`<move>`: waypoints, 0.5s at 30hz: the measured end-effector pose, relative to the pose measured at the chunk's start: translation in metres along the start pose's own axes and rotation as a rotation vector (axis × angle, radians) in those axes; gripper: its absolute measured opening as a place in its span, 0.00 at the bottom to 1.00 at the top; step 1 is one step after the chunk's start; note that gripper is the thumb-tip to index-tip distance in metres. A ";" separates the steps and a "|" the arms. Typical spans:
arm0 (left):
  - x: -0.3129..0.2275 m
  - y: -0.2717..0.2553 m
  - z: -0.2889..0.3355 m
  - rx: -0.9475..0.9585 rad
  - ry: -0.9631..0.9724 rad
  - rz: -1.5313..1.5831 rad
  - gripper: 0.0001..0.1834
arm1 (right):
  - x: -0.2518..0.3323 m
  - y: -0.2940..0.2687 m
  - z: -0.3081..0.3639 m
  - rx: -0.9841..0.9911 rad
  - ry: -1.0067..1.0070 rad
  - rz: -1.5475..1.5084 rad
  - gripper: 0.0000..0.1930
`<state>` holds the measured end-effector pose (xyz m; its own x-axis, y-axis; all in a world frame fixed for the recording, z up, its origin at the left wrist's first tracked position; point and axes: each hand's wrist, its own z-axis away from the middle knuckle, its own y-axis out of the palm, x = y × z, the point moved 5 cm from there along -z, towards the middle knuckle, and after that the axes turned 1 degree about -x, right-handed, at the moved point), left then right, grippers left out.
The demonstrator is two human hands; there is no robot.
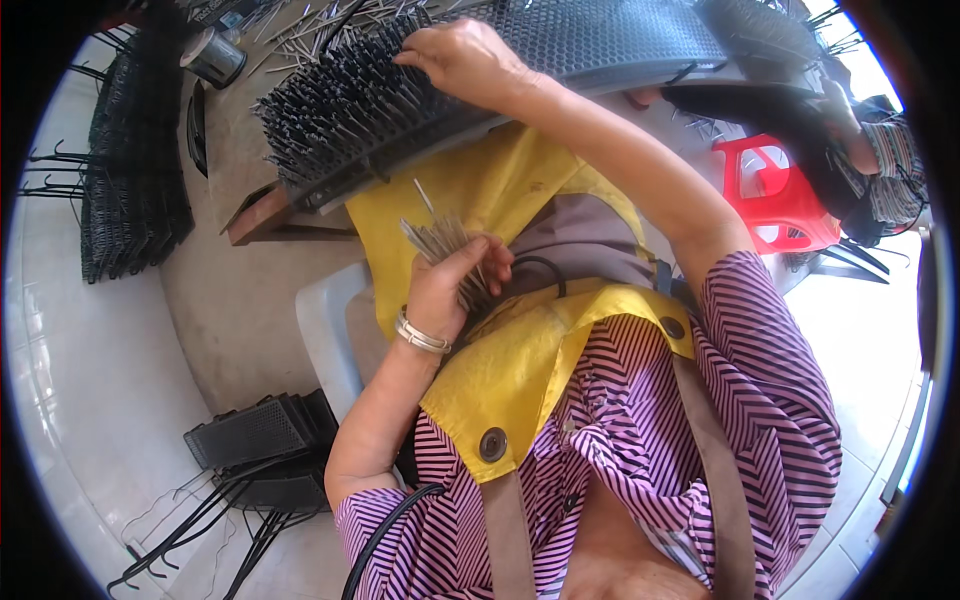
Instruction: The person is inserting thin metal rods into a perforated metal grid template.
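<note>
In the head view, a messy bundle of thin metal strips (436,241) is clutched in the left hand (452,280), right over the yellow apron (560,335), with one strip poking out past the rest. The right hand (462,62) is held up at a super dense patch of dark upright pieces (330,115) on a black perforated panel (620,40). Its fingers are curled, but whether anything's pinched there can't be told.

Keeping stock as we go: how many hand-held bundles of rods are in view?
1: the bundle in the left hand, over the apron. The right hand shows none, though its palm is hidden.
</note>
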<state>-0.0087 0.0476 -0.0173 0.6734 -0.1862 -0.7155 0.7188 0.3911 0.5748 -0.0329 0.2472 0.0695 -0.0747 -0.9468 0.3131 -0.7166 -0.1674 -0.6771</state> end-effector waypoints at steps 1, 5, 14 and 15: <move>0.000 0.000 0.000 -0.004 0.000 -0.004 0.10 | 0.004 -0.001 0.000 0.003 0.001 -0.003 0.09; -0.003 0.002 0.000 -0.022 -0.006 -0.008 0.10 | 0.026 -0.011 0.014 -0.008 0.059 0.072 0.11; -0.006 0.005 -0.001 0.024 0.003 0.005 0.11 | 0.072 -0.018 0.086 0.552 0.549 -0.790 0.07; -0.005 0.004 0.000 0.010 -0.006 0.024 0.12 | 0.069 -0.017 0.087 0.549 0.548 -0.789 0.07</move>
<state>-0.0089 0.0501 -0.0116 0.6916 -0.1819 -0.6990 0.7040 0.3861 0.5960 0.0343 0.1603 0.0443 -0.1263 -0.2937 0.9475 -0.3035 -0.8979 -0.3188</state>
